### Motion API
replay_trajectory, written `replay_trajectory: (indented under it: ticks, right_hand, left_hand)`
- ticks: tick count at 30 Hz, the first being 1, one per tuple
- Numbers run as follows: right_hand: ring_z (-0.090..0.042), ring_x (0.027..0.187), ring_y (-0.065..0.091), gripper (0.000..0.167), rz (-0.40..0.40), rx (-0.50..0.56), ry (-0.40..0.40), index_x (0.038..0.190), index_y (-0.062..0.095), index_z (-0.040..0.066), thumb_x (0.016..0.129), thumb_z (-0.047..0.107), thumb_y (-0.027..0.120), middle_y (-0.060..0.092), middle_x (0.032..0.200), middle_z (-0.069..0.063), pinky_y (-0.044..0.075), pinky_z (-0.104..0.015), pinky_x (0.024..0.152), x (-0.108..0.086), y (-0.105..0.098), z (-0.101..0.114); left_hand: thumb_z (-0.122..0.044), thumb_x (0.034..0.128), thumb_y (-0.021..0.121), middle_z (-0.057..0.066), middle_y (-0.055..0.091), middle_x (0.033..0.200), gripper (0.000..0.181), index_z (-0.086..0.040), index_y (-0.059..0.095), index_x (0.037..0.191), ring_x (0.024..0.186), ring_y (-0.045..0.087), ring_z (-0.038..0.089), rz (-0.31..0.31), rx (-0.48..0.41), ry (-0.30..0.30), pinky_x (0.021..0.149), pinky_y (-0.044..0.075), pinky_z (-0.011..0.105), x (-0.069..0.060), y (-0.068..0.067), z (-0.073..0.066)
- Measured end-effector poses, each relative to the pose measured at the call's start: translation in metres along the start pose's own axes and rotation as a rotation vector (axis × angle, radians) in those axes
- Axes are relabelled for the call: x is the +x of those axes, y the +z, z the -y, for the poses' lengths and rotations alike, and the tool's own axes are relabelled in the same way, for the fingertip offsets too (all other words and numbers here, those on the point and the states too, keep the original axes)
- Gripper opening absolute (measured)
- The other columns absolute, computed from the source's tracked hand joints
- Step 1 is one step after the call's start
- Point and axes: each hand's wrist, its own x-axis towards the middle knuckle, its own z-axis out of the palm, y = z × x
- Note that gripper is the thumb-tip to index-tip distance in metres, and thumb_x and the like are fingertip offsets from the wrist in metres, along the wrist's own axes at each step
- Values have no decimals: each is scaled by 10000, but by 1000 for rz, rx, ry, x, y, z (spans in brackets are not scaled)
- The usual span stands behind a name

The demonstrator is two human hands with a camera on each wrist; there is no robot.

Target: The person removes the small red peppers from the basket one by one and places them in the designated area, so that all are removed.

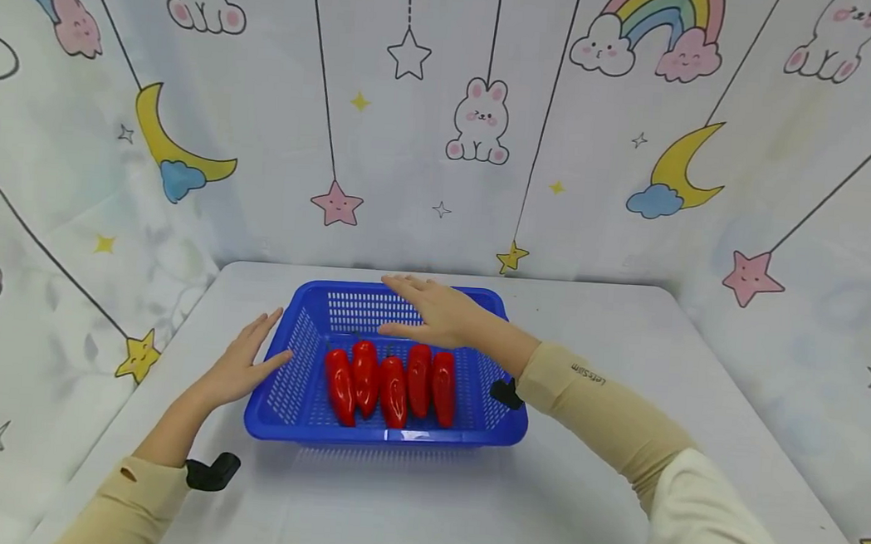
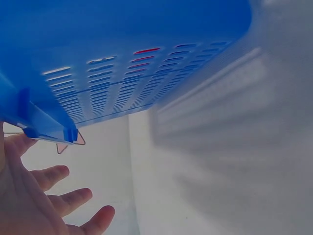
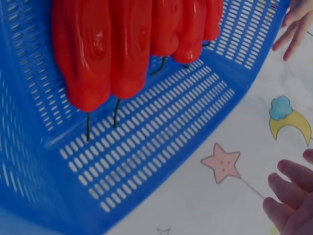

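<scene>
Several glossy red chili peppers with thin dark green stems lie side by side in a blue plastic basket with slotted walls. My left hand is beside the basket's left rim, fingers spread and holding nothing. Over the back right part of the basket, my right hand reaches across with fingers extended, above the peppers and apart from them. In the left wrist view the left hand shows relaxed fingers near the basket's outer wall. In the right wrist view, the right hand's fingertips appear beyond the basket edge.
The basket stands on a white table. Behind and at both sides hangs a pale cloth printed with stars, moons, rabbits and rainbows. A black wrist camera is strapped to the left wrist, another to the right.
</scene>
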Motion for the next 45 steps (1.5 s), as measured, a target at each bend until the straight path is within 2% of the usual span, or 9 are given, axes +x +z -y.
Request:
replay_trajectory:
  ticks: [7,13,17,27,36,45]
  right_hand:
    - [-312,1332,266,773,40,1,-14,1469,178,263,832,633,410,244,1490,-43,290,-528,995,12,9,10]
    - [-302,1333,267,776,67,-14,-25,1470,186,241,833,617,419,257,1486,-44,274,-532,1001,19,16,16]
    - [-310,1332,265,771,71,-13,-35,1468,196,243,832,619,419,260,1484,-51,280,-537,995,23,19,18]
    - [-253,1341,263,769,106,-33,-42,1462,213,258,824,633,422,276,1478,-33,267,-498,1018,33,28,22]
    - [-251,1346,247,754,115,-76,-82,1457,241,237,836,632,404,294,1469,-54,252,-482,1030,40,40,25]
    - [-212,1327,299,743,155,-108,-102,1452,260,237,838,636,385,321,1457,-43,305,-454,1011,47,50,32]
  left_hand:
    - [-305,908,505,301,113,1454,745,-24,90,1458,1308,94,495,8,-84,-2,931,146,702,2,6,8]
    - [-274,916,503,293,126,1455,741,-9,71,1456,1298,140,499,25,-175,15,941,187,675,1,10,7]
    - [-295,915,501,291,114,1459,757,-46,44,1465,1286,167,510,46,-220,-14,920,230,670,0,10,4]
    - [-360,923,461,224,9,1499,747,-186,-6,1480,1319,69,490,94,-327,-107,929,160,693,2,16,6]
    - [-218,937,437,170,-29,1515,703,-274,-11,1475,1333,40,467,82,-429,-122,944,129,692,3,22,8]
    - [-161,941,405,185,-60,1509,686,-269,-12,1476,1321,48,491,85,-518,-139,949,146,683,2,26,11]
